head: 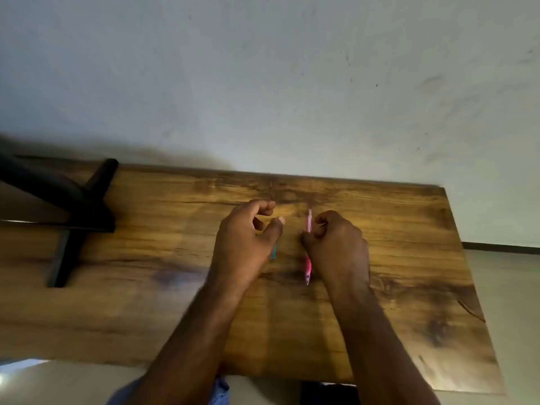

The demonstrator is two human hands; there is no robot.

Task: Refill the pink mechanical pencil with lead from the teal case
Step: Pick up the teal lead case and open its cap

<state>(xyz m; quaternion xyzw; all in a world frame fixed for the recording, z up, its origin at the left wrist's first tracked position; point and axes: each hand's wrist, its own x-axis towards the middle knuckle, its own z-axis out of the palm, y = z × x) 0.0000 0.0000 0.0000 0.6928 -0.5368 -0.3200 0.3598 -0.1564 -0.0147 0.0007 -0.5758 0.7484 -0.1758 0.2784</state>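
No text, label, brand, number or sign can be read anywhere in this view. Nothing legible is seen on the pink mechanical pencil (307,267) or on the sliver of the teal case (273,252), both blurred and largely covered. No writing is carried by the wooden worktop (409,258) or the pale wall (263,83) either.

Case (273,252) left of pencil (308,266)

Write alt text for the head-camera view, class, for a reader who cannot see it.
The right hand grips a pink mechanical pencil over a wooden table. The left hand hovers beside it, mostly hiding a teal case.
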